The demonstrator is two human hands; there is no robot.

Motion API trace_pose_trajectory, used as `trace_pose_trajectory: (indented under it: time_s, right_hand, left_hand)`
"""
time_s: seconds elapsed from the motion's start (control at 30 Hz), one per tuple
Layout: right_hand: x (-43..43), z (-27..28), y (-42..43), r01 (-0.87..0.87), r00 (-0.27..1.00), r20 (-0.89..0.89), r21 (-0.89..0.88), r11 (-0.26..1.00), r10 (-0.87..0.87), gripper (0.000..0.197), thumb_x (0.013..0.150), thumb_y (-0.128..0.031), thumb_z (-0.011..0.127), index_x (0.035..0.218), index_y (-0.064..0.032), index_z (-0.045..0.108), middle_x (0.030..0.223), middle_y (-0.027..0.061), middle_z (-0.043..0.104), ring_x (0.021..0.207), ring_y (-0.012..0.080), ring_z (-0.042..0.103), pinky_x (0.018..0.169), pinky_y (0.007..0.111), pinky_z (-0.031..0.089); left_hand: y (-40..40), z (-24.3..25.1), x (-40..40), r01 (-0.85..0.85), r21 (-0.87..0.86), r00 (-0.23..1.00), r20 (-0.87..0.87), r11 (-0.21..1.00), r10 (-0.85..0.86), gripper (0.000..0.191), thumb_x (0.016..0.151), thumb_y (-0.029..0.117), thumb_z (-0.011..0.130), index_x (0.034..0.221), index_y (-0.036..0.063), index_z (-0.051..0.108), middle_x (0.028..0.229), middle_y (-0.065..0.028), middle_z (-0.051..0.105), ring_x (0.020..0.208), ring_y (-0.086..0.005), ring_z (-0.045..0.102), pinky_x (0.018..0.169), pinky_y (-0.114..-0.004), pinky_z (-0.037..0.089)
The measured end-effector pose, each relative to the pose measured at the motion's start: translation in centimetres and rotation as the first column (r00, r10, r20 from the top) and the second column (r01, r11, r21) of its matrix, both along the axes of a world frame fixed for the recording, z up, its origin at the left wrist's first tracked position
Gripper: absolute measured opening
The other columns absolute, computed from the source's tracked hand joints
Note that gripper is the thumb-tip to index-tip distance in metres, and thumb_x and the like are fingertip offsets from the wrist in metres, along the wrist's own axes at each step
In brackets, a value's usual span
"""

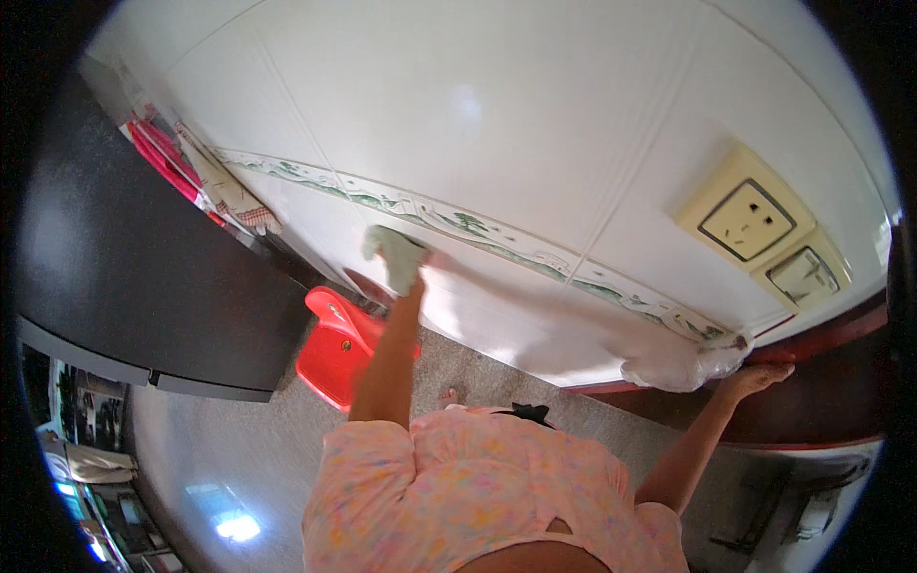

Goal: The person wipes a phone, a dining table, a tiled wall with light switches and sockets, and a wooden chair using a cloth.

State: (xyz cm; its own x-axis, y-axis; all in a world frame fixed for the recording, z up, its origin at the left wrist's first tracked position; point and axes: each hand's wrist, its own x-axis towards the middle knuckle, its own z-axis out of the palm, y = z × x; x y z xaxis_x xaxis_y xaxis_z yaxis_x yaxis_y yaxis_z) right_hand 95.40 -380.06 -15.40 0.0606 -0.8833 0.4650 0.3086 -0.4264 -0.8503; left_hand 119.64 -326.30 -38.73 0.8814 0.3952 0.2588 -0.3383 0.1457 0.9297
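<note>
My left hand (421, 268) presses a pale green cloth (395, 252) against the white tiled wall (501, 172), just below a decorative border strip (466, 224) with green landscapes. The cloth covers most of the fingers and is slightly blurred. On the right, my right hand (763, 377) rests flat against a dark red-brown glossy wooden surface (809, 408), with nothing seen in it. Beside its wrist hangs a clear plastic bag (688, 365), close to the wall.
A red plastic chair (333, 358) stands under my left arm. A large black appliance or cabinet (157, 236) fills the left side. Pink cloth (165, 157) and a checked-edge towel (229, 183) hang beside it. A cream wall socket (749, 220) and switch (802, 276) are at right.
</note>
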Motion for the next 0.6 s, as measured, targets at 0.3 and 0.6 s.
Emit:
trace_pose_trajectory:
  time_s: [0.3, 0.6]
  right_hand:
    - [-1.6, 0.0, -1.0, -0.079, 0.99, -0.115, 0.039, 0.996, 0.083, 0.067, 0.088, -0.055, 0.013, 0.134, -0.0056, 0.018, 0.137, 0.0173, 0.02, 0.121, 0.0316, 0.03, 0.099, 0.044, 0.03]
    - [-2.0, -0.2, -1.7, -0.031, 0.993, -0.117, -0.052, 0.998, 0.025, 0.066, 0.09, -0.051, 0.015, 0.13, 0.0005, 0.022, 0.132, 0.0195, 0.028, 0.115, 0.0314, 0.038, 0.096, 0.044, 0.034]
  left_hand:
    - [-22.0, 15.4, -14.5, -0.293, 0.866, 0.913, 0.379, 0.406, -0.149, 0.06, 0.079, 0.027, 0.053, 0.124, -0.0032, 0.028, 0.127, -0.023, 0.029, 0.118, -0.0419, 0.027, 0.101, -0.051, 0.011]
    - [-11.4, 13.6, -5.4, -0.466, 0.561, 0.882, 0.235, 0.684, 0.408, 0.047, 0.088, 0.032, 0.036, 0.119, -0.0024, 0.038, 0.119, -0.0241, 0.036, 0.114, -0.0384, 0.032, 0.101, -0.045, 0.019]
